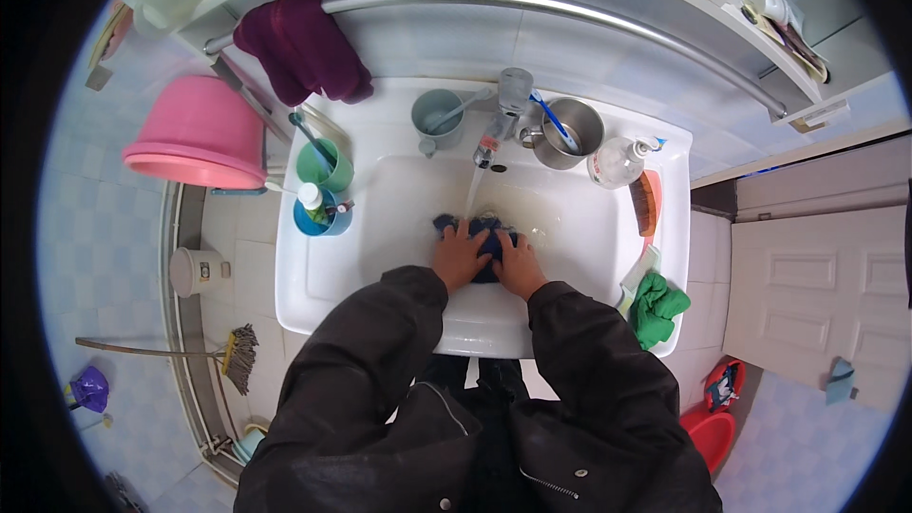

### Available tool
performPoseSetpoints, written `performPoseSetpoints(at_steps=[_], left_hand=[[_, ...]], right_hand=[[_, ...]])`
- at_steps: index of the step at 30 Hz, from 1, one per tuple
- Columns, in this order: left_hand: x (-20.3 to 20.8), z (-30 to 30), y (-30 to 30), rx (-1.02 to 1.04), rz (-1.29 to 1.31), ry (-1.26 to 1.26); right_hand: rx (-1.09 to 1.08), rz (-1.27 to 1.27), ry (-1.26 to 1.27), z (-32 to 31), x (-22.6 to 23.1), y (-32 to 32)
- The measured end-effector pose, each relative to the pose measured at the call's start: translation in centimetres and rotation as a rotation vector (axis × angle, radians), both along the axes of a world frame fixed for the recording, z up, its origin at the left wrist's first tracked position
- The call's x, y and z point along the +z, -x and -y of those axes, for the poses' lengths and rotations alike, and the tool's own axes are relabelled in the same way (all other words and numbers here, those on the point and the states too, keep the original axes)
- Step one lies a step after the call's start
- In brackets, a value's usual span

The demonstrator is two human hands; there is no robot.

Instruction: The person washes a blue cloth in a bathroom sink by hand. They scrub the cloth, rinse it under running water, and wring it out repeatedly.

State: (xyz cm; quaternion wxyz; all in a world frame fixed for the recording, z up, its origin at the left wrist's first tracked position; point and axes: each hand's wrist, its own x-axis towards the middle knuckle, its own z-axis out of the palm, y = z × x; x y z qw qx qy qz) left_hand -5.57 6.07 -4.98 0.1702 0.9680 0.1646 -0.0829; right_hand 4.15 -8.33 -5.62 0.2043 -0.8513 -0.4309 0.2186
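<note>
A wet dark blue cloth (487,245) lies bunched in the basin of the white sink (380,218). Water runs from the faucet (486,150) in a thin stream onto its far left edge. My left hand (460,258) grips the cloth's left side, fingers curled over it and thumb toward the middle. On the right side my right hand (518,266) holds the cloth in the same way. Parts of the cloth are hidden under both hands.
Along the sink's rim stand a green cup (325,163), a blue cup (321,217), a grey cup (438,119), a metal mug (567,133), a pump bottle (617,163), a comb (645,204) and a green cloth (657,311). A maroon cloth (302,47) hangs from the rail (532,2).
</note>
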Motion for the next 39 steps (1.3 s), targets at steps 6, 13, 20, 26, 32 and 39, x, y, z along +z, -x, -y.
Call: performPoseSetpoints(at_steps=[6,13,20,26,32,39], left_hand=[[-3.1,-1.3,-4.0,0.15,0.077,0.002],[-2.7,-2.7,-4.9,0.19,0.205,0.17],[3.9,-5.6,-0.7,-0.288,-0.242,0.519],[2.5,0.8,1.2,-0.163,-0.052,0.124],[-0.8,-0.9,-3.0,-0.07,0.003,0.093],[1.4,-3.6,-5.3,0.074,0.16,0.366]], right_hand=[[-0.276,-0.036,0.112,-3.5,-2.7,-2.4],[-0.29,-0.139,0.042,-4.3,-3.1,-4.0],[0.287,-0.307,0.05,2.2,3.7,-3.2],[0.124,0.004,0.016,2.0,2.0,0.1],[-0.167,-0.029,0.154,-1.8,-3.4,-1.1],[-0.219,-0.159,-0.227,-2.3,0.8,-5.8]])
